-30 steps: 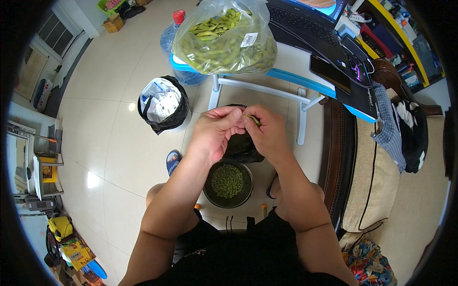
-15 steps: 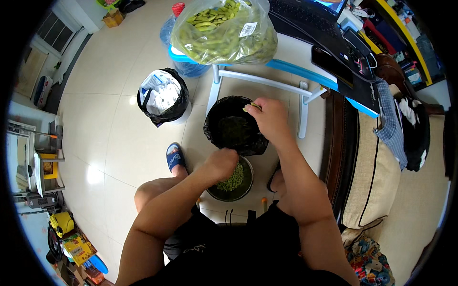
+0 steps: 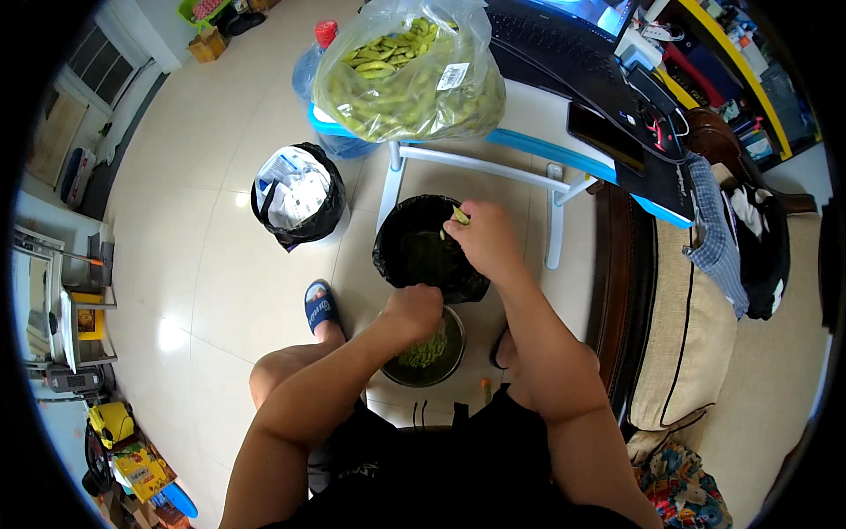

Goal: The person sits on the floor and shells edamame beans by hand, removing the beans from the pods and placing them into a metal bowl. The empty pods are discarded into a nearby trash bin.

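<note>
My right hand [image 3: 487,238] is closed on a green edamame pod [image 3: 460,215], whose tip sticks up past the fingers. It hovers over the right side of a bin lined with a black bag [image 3: 388,231]. At the bin's near rim, my left hand [image 3: 412,310] is curled closed with its knuckles up; whatever its fingers hold is hidden. Below that hand stands a round metal bowl [image 3: 438,380] with shelled green beans [image 3: 425,353] in it. A clear plastic bag [image 3: 414,115] full of pods rests on the table in front.
Left of the black-lined bin is a second bin [image 3: 328,231] holding white waste. A large water bottle [image 3: 304,79] stands behind it. The white table [image 3: 551,132] carries a laptop [image 3: 564,40] and a phone [image 3: 606,138]. A sofa [image 3: 679,344] lies to the right.
The view has tilted slightly, so everything sits lower in the picture. The pod in my right hand now points more upward. My left hand stays closed above the bowl.
</note>
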Demonstrator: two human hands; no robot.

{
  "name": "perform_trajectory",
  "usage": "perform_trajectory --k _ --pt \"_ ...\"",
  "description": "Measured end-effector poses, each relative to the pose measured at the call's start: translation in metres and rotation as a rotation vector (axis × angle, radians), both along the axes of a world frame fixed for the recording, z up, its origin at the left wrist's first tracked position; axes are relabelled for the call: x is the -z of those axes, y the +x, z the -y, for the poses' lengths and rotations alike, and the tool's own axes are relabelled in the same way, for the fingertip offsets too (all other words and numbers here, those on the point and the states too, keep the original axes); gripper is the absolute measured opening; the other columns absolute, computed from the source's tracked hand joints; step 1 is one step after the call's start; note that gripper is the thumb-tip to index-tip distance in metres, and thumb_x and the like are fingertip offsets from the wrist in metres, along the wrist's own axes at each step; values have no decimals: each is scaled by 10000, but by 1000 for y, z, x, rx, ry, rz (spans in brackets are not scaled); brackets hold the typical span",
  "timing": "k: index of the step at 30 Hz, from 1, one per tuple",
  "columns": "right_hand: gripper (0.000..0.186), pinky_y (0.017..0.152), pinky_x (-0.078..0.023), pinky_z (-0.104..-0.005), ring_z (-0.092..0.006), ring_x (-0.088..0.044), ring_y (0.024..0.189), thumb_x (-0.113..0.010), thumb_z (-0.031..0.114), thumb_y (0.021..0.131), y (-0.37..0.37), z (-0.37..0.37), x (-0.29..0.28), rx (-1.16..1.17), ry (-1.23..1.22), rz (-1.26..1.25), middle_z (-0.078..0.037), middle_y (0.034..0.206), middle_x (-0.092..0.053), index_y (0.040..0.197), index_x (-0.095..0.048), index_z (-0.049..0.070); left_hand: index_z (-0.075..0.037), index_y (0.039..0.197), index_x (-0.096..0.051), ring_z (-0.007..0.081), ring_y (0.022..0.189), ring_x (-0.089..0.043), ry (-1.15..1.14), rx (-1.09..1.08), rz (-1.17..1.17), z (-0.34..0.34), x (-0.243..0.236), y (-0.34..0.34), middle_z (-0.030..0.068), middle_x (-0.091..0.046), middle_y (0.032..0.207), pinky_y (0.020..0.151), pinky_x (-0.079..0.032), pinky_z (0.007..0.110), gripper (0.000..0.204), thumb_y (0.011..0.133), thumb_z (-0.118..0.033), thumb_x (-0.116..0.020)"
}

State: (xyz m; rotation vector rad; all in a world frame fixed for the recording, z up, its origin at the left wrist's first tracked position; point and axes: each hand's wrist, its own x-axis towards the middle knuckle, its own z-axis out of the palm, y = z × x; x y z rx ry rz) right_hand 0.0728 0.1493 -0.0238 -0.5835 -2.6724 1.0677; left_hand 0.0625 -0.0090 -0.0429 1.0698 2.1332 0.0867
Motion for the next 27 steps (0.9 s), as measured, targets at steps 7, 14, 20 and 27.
perform_trajectory --k 7,14,20,27 --pt "256 547 -446 -394 -318 -529 565 -678 206 773 -8 6 16 29 54 -63 -177 658 -577 744 -574 -26 2 819 -650 309 756 -642 590 -410 221 -6 -2 -27 163 -654 786 684 -511 374 202 802 -199 -667" --pt "208 402 -382 -224 -60 -521 542 -581 191 895 -4 41 -11 234 -1123 -367 -7 670 -584 788 -620 16 -8 1118 -537 139 727 -599 1141 -930 921 -26 -25 -35 55 -608 877 613 -497 237 220 900 -35 -552" --pt "172 492 -412 -213 -69 -513 589 -604 187 895 3 41 -16 234 -1242 -382 -12 797 -605 888 -633 17 8 985 -594 129 743 -598 1190 -955 1083 -23 -24 -40 54 -618 838 654 -493 238 114 883 -41 -583" --pt "183 491 -417 -230 -71 -514 559 -628 130 852 6 17 -28 89 -827 -307 -24 652 -574 729 -602 -4 5 900 -597 141 683 -596 1200 -922 1037 -23 -33 -46 71 -623 810 625 -497 261 96 897 -90 -587"
